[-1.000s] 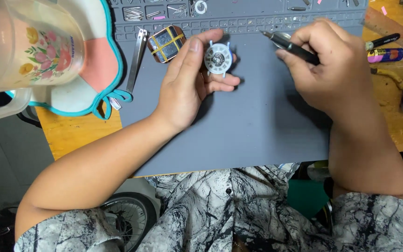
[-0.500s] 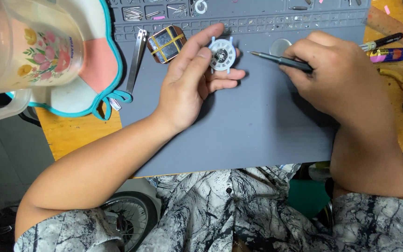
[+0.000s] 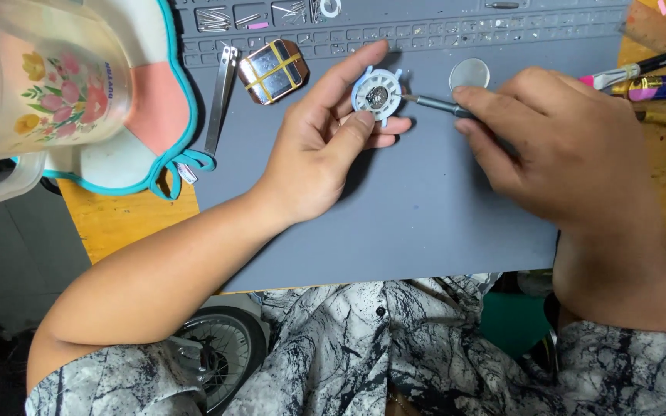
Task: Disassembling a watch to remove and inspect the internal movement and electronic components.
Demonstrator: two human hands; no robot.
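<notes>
— Labels first?
— Floral print, pink and yellow, on translucent plastic jug point(image 3: 36, 85), top left, close to camera and blurred. Teal-edged pink and white cloth point(image 3: 152, 115) beneath. Pink-capped marker point(image 3: 634, 71) and yellow-and-pink tube point(image 3: 660, 87) at right edge of wooden bench.

— And the hands?
— Left hand point(image 3: 321, 146) clasping pale blue round movement holder point(image 3: 379, 94) between thumb and fingers, resting on grey work mat point(image 3: 425, 223). Right hand point(image 3: 556, 146) clenched round thin metal tool point(image 3: 435, 104), tip touching holder's rim.

— Nearby?
— Square watch case with yellow cross bands point(image 3: 274, 71) just left of holder; tweezers point(image 3: 220, 96) beside that; round glass disc point(image 3: 469, 75) above tool.

— Hard to make out?
— Tool's handle hidden inside fist. Small pins in mat's top trays too tiny to tell apart. Dark blue object at far right cut off.
</notes>
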